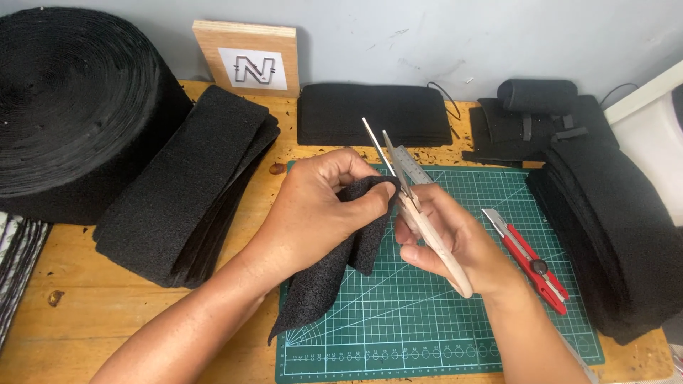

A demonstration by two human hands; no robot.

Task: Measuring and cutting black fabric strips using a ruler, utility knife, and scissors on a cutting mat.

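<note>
My left hand (320, 206) pinches a folded piece of black foam-like fabric (329, 277), holding it up over a green cutting mat (441, 334). My right hand (455, 242) grips scissors (409, 188) with pale handles; their blades are apart, pointing up and away, right at the fabric's upper edge beside my left thumb. A metal ruler (416, 167) lies on the mat behind the blades.
A red utility knife (533, 259) lies on the mat's right side. Stacks of black fabric strips (185, 192) sit left, at the back (373, 114) and right (612, 220). A big black roll (71, 107) stands far left, a wooden sign block (249, 57) against the wall.
</note>
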